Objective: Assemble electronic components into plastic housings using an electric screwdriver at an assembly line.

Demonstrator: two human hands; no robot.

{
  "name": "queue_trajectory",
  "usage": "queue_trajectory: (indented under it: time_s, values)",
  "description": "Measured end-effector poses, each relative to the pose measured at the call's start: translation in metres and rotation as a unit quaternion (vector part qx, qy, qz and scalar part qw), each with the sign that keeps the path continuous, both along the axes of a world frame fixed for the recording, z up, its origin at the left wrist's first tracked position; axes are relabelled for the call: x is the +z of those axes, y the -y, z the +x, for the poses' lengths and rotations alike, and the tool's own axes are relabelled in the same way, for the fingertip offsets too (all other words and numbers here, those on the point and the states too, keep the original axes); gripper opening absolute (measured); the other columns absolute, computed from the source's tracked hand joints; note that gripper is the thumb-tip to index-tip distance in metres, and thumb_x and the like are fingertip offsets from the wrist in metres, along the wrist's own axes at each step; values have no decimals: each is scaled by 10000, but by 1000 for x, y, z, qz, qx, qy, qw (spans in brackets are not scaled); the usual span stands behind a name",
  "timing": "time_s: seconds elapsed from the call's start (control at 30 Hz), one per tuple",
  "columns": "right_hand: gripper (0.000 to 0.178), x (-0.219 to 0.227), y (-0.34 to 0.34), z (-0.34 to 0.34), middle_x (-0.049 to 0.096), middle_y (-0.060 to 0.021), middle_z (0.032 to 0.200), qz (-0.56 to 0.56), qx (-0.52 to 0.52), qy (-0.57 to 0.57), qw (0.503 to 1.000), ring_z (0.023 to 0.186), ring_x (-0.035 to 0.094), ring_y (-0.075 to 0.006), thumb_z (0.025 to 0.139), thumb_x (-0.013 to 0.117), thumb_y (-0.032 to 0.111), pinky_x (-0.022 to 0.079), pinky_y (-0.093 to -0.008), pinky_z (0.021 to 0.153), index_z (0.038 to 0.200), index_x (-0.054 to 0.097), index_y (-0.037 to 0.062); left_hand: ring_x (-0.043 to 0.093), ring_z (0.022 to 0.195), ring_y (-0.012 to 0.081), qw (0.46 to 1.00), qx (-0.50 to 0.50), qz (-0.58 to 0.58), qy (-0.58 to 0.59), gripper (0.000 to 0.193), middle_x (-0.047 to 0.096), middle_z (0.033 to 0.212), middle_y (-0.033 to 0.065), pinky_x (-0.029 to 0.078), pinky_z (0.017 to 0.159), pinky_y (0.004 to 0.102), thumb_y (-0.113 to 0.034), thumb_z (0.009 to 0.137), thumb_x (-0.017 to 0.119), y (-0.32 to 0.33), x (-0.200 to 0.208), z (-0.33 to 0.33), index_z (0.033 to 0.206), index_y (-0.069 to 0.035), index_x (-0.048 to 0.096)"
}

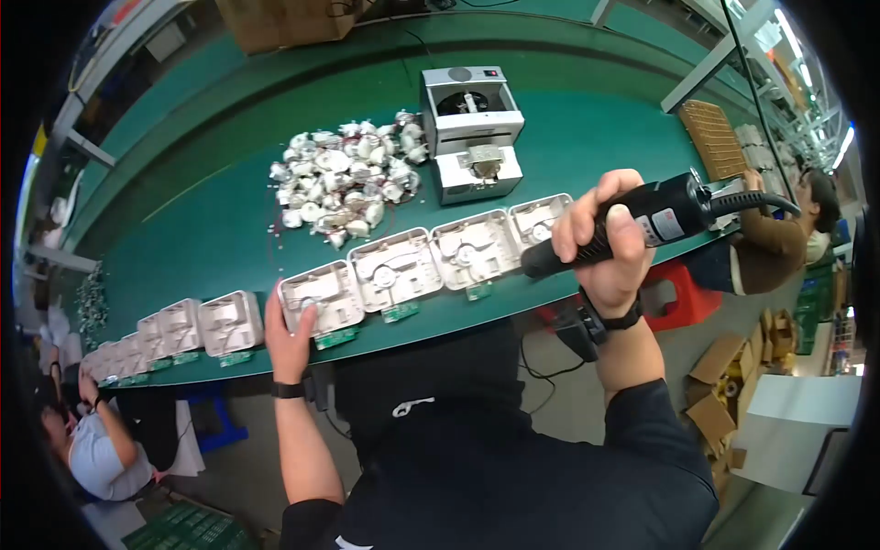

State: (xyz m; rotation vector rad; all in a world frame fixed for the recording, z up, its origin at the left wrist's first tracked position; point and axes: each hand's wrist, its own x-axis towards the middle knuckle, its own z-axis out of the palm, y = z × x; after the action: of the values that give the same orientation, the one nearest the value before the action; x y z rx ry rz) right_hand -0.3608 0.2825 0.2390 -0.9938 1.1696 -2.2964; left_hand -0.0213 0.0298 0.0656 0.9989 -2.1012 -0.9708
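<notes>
My right hand [607, 238] is wrapped round a black electric screwdriver [655, 215] with a thick cord at its rear. The tool is tilted, its front end over the rightmost of the white plastic housings near the table edge. My left hand [291, 337] grips the left side of one white plastic housing [341, 291], thumb over its rim. This open housing has a round part inside and a green circuit board [335, 338] at its front. To its right stand similar housings, among them a white housing [396, 268] touching it.
On the green table [211, 220] lies a heap of white motor-like parts [344, 174]. Beside it stands a grey screw feeder [472, 137]. More housings [231, 323] run leftward. One person [105, 449] sits at left, another person [775, 238] at right, near a red stool [683, 298].
</notes>
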Motion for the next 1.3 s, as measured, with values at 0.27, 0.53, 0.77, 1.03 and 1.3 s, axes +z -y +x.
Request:
queue_trajectory:
  time_s: [0.27,0.53,0.77,1.03,1.3]
  values:
    - [255,-12,6,4,526,-95,718,36,-26,-75,996,556,521,-190,940,552,201,488,-335,558,1116,445,52,527,1296,332,1000,10,25,10,697,538,1409,193,404,1090,411,-280,882,748,-25,1,-20,1452,4,464]
    - [214,-33,12,1,531,-89,722,67,-89,-110,988,572,533,-188,930,559,148,488,-327,563,1089,461,44,520,1311,299,999,16,4,37,718,530,1431,180,396,1099,395,-216,864,755,-26,2,-20,1473,3,445]
    - [233,-44,17,-9,509,-33,704,63,-112,-154,980,573,516,-135,928,584,163,472,-297,568,1097,463,56,530,1249,407,979,-76,-145,117,725,566,1350,216,424,1079,472,-260,720,866,-52,124,-32,1323,4,561]
    - [198,-65,1,5,431,0,726,-17,-52,-41,998,612,427,-86,975,575,126,400,-216,564,1109,442,68,580,1021,318,915,-296,-274,0,376,636,1026,113,470,861,414,-159,631,762,-84,44,-188,989,-82,675]
    - [149,-36,-3,10,459,-22,689,-48,-72,-112,990,581,461,-129,981,594,139,417,-273,544,1059,492,65,604,911,341,883,-347,-316,17,249,640,895,136,488,791,443,-179,654,717,-73,32,-222,889,-101,698]
